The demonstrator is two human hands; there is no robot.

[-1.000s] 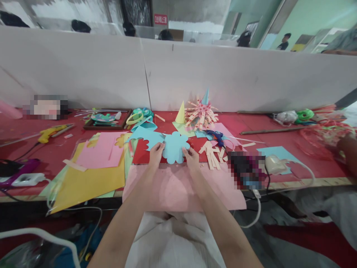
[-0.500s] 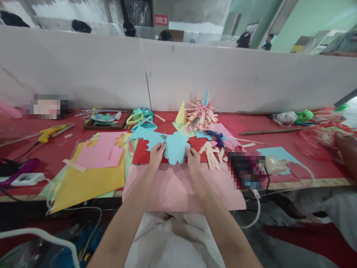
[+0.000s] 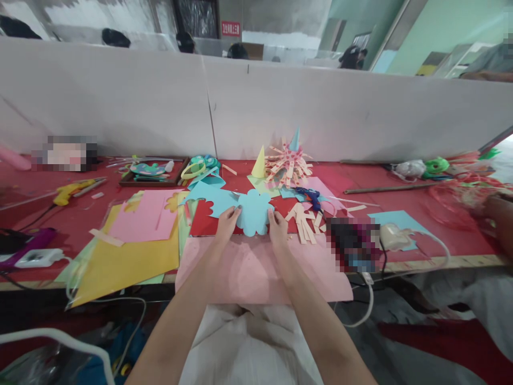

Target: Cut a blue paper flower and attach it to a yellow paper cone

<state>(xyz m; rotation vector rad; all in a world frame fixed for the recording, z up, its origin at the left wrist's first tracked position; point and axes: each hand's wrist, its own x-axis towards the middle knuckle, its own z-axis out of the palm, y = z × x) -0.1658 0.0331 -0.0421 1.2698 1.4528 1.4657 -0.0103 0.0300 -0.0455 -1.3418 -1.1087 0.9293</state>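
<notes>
The left hand [image 3: 227,224] and right hand [image 3: 278,229] grasp opposite rims of the blue flower cutout [image 3: 255,212] between their fingers; all three lie slightly nearer 3 o'clock than a second ago, suggesting a small adjustment. Paper strips [image 3: 305,227] crowd 3 o'clock; the pink sheet [image 3: 252,275] offers room at 6 o'clock, overhanging the table [image 3: 377,172].

A flat, light-blue paper flower [image 3: 254,214], edge scalloped, broad face showing, is pinched at opposite sides between 2 hands' fingers [image 3: 229,215].
</notes>
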